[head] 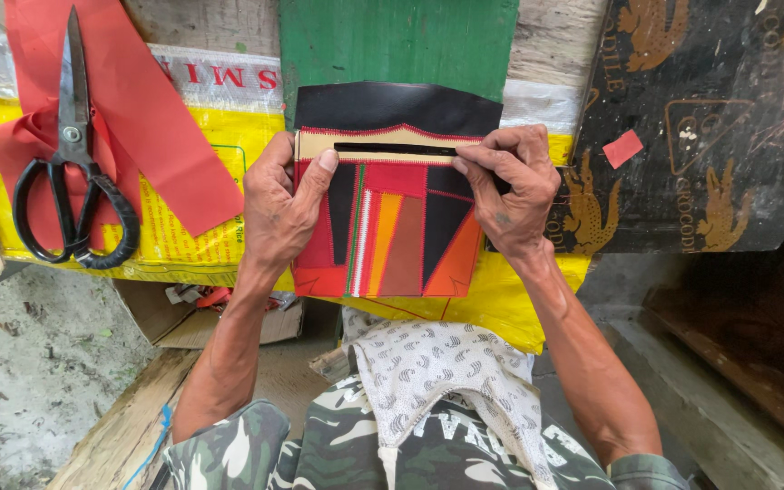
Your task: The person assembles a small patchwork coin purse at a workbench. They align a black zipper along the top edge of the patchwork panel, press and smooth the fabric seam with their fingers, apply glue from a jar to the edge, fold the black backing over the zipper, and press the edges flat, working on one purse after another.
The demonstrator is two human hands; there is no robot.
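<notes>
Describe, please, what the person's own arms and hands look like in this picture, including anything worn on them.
Both forearms are bare, with no sleeves showing. The left hand and the right hand wear no gloves, rings or watch. The right hand has a small dark mark on its back. The arms look lean and sinewy.

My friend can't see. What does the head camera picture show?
Two bare hands, left hand and right hand, press a stitched red, black and orange patchwork pouch flat on a yellow plastic sheet. Black-handled metal scissors lie on red fabric strips to the left.
</notes>
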